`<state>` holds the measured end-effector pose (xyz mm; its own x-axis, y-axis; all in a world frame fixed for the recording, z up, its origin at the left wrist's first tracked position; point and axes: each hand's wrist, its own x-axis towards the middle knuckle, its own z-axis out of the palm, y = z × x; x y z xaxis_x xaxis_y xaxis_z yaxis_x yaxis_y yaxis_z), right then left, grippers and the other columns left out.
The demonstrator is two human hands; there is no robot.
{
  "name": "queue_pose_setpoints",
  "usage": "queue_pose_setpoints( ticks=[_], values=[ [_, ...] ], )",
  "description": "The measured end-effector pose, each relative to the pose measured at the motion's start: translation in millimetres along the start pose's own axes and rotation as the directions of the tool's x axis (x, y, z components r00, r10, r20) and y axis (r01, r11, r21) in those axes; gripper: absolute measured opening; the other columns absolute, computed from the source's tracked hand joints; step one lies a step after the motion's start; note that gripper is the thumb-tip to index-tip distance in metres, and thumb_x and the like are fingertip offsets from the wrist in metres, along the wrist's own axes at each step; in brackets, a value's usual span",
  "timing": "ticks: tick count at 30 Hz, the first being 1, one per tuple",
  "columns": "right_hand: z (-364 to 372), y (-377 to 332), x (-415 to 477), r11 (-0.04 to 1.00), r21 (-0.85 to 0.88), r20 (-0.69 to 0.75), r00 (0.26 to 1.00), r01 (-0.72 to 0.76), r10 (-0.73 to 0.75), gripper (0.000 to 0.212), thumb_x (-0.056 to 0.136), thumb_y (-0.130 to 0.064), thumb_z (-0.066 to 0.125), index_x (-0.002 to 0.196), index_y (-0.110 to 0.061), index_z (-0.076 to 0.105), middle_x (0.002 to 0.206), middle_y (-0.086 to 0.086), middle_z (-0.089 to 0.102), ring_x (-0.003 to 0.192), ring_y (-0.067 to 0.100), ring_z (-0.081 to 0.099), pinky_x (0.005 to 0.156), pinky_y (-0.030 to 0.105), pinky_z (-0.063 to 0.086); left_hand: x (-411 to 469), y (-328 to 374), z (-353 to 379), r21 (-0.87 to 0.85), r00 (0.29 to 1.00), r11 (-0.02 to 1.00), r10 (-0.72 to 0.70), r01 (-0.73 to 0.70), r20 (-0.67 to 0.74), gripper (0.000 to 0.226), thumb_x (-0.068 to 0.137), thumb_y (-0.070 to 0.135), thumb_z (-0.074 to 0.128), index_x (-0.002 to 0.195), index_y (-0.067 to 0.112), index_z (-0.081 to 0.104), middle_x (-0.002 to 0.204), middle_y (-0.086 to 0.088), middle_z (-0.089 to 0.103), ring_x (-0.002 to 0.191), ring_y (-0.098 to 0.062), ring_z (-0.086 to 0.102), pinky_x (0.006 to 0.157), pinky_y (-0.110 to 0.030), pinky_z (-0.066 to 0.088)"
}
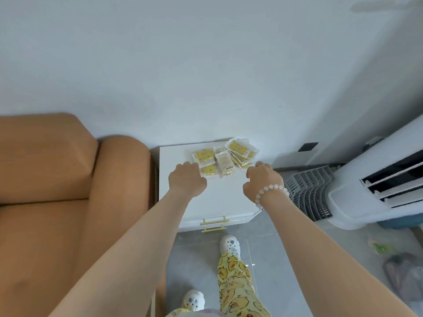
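Yellow packets [225, 160] in clear plastic are what I am going for. On the left hand [187, 178] the fingers [190, 167] are curled under, knuckles up, right against the near edge of the pile. Their tips are hidden, so I cannot tell if they pinch a packet or hold nothing. The right hand [263, 179] is curled too, with a ring on one finger, just beside the right side of the pile. I cannot tell if it touches a packet.

The packets lie in a messy heap at the back of a white cabinet [219, 197], close to the wall. Some lie on top of others.

I think they are light and thin. The plastic looks smooth, so it may slip, and it will bend and crinkle. What is inside I cannot make out. I would pinch one packet by its flat edge, thumb on top and finger under, or scoop the heap together from both sides. A hard push could send some sliding off the side.

Further out, white beads [272, 189] go round the right wrist. The cabinet has a yellow handle [212, 221] on its front. A tan sofa [45, 179] is to the left and a white cooler [366, 191] to the right. Down on the grey floor [286, 248] are white shoes [230, 244].
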<state>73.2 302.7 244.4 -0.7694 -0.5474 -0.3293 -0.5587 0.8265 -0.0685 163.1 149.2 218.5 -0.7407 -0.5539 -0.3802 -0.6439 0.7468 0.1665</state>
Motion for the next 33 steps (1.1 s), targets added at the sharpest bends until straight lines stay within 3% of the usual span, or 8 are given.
queue_pose_setpoints(
  ticks=[9, 19, 27, 33],
  values=[
    [24, 50, 110, 0.992, -0.077, 0.157, 0.984, 0.099, -0.086, 0.033, 0.092, -0.018, 0.042, 0.122, -0.013, 0.053, 0.125, 0.003, 0.046, 0.120, 0.017, 0.043, 0.081, 0.027, 0.045, 91, 39, 21, 0.040, 0.993, 0.993, -0.110, 0.109, 0.028, 0.036, 0.095, 0.028, 0.041, 0.128, 0.015, 0.047, 0.121, -0.004, 0.049, 0.115, -0.023, 0.046, 0.082, -0.033, 0.043],
    [112, 48, 184, 0.992, -0.063, 0.280, 0.956, 0.111, -0.089, 0.030, 0.093, -0.020, 0.040, 0.122, -0.019, 0.049, 0.127, -0.001, 0.045, 0.117, 0.014, 0.044, 0.081, 0.024, 0.045, 168, 4, 83, 0.080, 0.986, 0.985, -0.160, 0.156, 0.053, 0.030, 0.095, 0.026, 0.041, 0.121, 0.013, 0.050, 0.117, -0.003, 0.049, 0.108, -0.021, 0.049, 0.074, -0.028, 0.036],
    [189, 50, 190, 0.990, -0.001, 0.362, 0.923, 0.140, -0.130, 0.031, 0.094, -0.024, 0.038, 0.124, -0.025, 0.045, 0.123, -0.008, 0.044, 0.114, 0.008, 0.044, 0.079, 0.016, 0.043, 214, -12, 155, 0.121, 0.996, 0.991, -0.071, 0.064, 0.053, 0.022, 0.093, 0.019, 0.040, 0.113, 0.012, 0.047, 0.113, -0.003, 0.046, 0.104, -0.022, 0.044, 0.069, -0.028, 0.028],
    [217, 50, 200, 0.994, 0.104, 0.331, 0.942, 0.031, -0.063, 0.035, 0.093, -0.030, 0.041, 0.128, -0.034, 0.039, 0.122, -0.015, 0.042, 0.105, 0.001, 0.041, 0.070, 0.012, 0.034, 259, -23, 174, 0.065, 0.999, 0.997, 0.029, -0.027, -0.030, 0.032, 0.096, 0.027, 0.037, 0.124, 0.014, 0.044, 0.122, -0.001, 0.044, 0.108, -0.019, 0.045, 0.079, -0.028, 0.041]
  ],
)
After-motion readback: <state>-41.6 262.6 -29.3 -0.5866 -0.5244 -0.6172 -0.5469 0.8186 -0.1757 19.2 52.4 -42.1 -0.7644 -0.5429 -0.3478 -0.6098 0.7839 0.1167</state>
